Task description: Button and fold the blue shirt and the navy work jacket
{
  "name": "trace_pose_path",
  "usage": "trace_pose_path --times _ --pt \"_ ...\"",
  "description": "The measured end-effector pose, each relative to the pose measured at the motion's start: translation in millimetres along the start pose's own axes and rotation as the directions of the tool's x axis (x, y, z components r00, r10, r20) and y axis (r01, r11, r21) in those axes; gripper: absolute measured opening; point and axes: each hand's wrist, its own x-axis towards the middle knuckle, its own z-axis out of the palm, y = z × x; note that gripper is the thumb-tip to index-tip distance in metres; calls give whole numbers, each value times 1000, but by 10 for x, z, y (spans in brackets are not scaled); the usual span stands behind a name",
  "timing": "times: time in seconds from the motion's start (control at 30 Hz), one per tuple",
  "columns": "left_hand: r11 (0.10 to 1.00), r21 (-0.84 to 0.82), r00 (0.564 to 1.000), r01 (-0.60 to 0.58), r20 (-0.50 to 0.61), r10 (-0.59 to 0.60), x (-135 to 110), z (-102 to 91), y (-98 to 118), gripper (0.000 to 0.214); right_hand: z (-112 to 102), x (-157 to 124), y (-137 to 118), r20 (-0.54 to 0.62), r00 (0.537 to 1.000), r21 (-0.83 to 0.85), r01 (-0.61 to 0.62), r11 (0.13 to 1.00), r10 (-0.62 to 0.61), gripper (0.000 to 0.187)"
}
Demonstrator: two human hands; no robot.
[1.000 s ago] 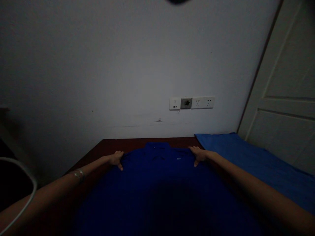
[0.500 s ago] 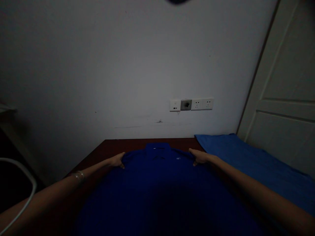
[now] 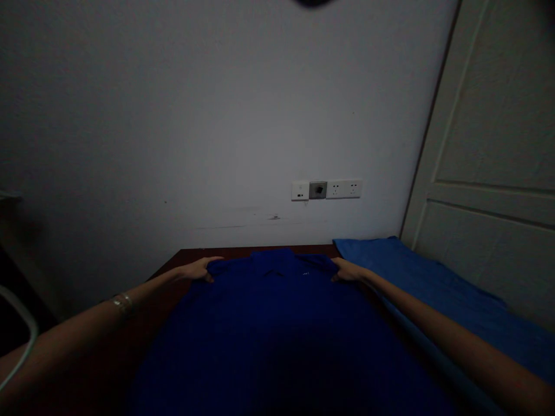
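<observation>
A dark blue collared shirt [image 3: 277, 329] lies spread on a dark red-brown table [image 3: 173, 263], its collar toward the wall. My left hand [image 3: 200, 270] pinches the shirt's left shoulder, fingers closed on the cloth. My right hand [image 3: 344, 270] grips the right shoulder the same way. A bracelet [image 3: 122, 303] is on my left wrist. Both arms reach far forward over the shirt.
A lighter blue cloth [image 3: 433, 289] lies to the right along a white door [image 3: 489, 167]. Wall sockets [image 3: 326, 189] sit on the white wall behind the table. A pale curved tube or cable [image 3: 21, 341] shows at the far left.
Both hands have slid the shirt's shoulders farther toward the wall and closed on the cloth. The view has shifted slightly to the right.
</observation>
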Motion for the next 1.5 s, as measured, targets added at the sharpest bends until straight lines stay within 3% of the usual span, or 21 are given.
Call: trace_pose_path --times 0.07,0.2,0.27,0.53,0.73,0.87,1.03,1.2,1.37,1.5 --pt "999 -38 999 10 38 -9 -11 -98 68 76 -118 -92 -96 0 999 37 46 998 -46 49" --pt "992 -127 976 21 217 7 -42 -315 306 63 -373 -351 -333 -40 990 102 142 985 -138 49" --pt "992 -122 972 20 234 10 -62 -434 477 62 -496 -534 -468 -74 988 115 142 983 -134 50" --pt "1000 3 998 -26 62 26 -154 -879 1293 69 -994 -1512 -915 -209 978 187 61 980 -21 53" --pt "973 222 992 -59 -99 83 -102 -1035 2114 66 -1383 -2315 -918 -371 929 182 93 979 -19 48" --pt "916 391 975 -89 -152 160 90 -1164 2670 65 -1589 -2747 -875 -488 873 185 120 975 -14 42" --pt "843 520 927 -139 -232 296 620 -1310 3008 64 -1670 -2953 -914 -548 837 176 127 976 -10 38" --pt "756 594 843 -274 -230 486 1626 -1262 2926 64 -1450 -2721 -962 -611 784 184 3 983 111 40" --pt "687 582 728 -435 -221 649 2532 -892 2986 62 -1131 -2583 -689 -670 680 309 -110 945 299 46" --pt "709 527 698 -469 -271 663 2950 -405 3199 59 -1045 -2706 -229 -682 652 346 -113 932 332 59"
